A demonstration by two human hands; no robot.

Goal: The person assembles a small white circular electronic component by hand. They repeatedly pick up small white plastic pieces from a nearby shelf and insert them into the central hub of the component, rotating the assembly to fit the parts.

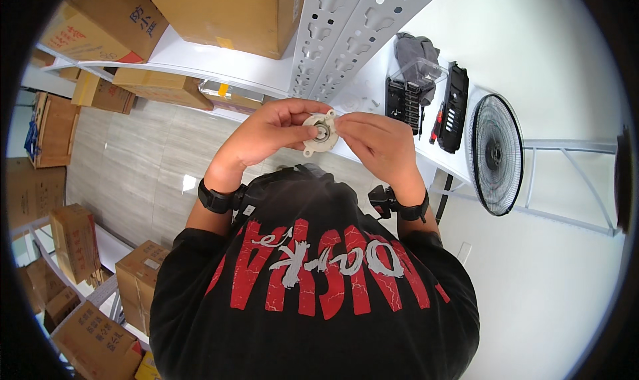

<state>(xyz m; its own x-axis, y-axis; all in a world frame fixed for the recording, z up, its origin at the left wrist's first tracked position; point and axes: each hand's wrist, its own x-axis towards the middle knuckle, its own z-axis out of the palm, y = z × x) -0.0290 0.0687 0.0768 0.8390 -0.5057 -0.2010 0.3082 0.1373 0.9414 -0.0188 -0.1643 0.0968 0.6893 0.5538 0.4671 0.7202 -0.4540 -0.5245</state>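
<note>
- The left hand (269, 132) is clamped on a small, round, off-white part with two eared tabs and a metal-looking ring at its centre (322, 138); its thumb lies across the face, its fingers curled behind and along the upper edge.
- The right hand (381, 144) pinches the part's right rim, just below the upper tab, with thumb and fingers bunched and the back of the hand turned up.
- The two hands meet at the part, which is held up in front of the chest, clear of the white tabletop (431, 152).
- Both forearms angle inward from the sides of a black T-shirt with red and white lettering (319, 273).
- Each wrist wears a black strap-on device, the left (221, 199) and the right (413, 211).
</note>
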